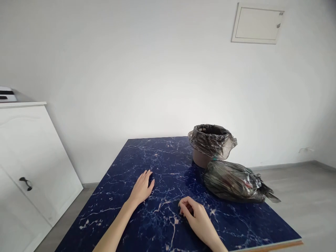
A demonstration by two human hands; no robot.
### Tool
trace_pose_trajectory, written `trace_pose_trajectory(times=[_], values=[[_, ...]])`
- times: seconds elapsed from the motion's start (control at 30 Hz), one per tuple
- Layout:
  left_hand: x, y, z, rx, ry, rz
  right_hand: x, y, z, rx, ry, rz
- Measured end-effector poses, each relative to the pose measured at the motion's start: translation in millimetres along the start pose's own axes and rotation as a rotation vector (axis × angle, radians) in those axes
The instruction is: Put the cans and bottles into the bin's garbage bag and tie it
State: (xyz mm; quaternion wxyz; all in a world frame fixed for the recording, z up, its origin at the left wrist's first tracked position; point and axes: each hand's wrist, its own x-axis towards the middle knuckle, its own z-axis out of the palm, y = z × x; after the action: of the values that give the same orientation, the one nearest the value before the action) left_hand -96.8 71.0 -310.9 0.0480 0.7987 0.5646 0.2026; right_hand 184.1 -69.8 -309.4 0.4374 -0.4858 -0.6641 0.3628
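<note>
My left hand [141, 188] lies palm down on the dark blue marbled table [160, 157], its fingers stretched out and holding nothing. To the right, my right hand [193, 213] rests on its side on the same tabletop. Its fingers are loosely curled in, and nothing shows in them. Beyond it lies a tied, filled black plastic garbage bag [236, 182], apart from the hand. Just behind the bag stands a brown trash can [201, 158], with a thin black liner [212, 144] folded over its rim. The inside of the can is mostly hidden.
A white wall [147, 70] rises behind the table, with a white panel door [258, 23] high on the right. On the left stands a white cabinet [34, 150] with a black handle [25, 183]. Grey floor [299, 196] shows beyond the table's right edge.
</note>
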Motion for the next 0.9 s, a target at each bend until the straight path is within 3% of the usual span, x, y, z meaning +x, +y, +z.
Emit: trace_pose_trajectory(times=[0.47, 0.67, 0.9], values=[[-4.2, 0.5, -1.0, -0.020, -0.004, 0.018, -9.6, 2.6, 2.4, -0.135, 0.044, -0.114], [-3.2, -2.9, 1.9, -0.027, 0.002, 0.023, -10.3, -2.3, -2.6, -0.042, 0.031, -0.039], [-2.7, -1.8, 1.2, -0.026, -0.001, 0.019, -9.5, -0.1, -3.3, -0.028, 0.034, -0.052]])
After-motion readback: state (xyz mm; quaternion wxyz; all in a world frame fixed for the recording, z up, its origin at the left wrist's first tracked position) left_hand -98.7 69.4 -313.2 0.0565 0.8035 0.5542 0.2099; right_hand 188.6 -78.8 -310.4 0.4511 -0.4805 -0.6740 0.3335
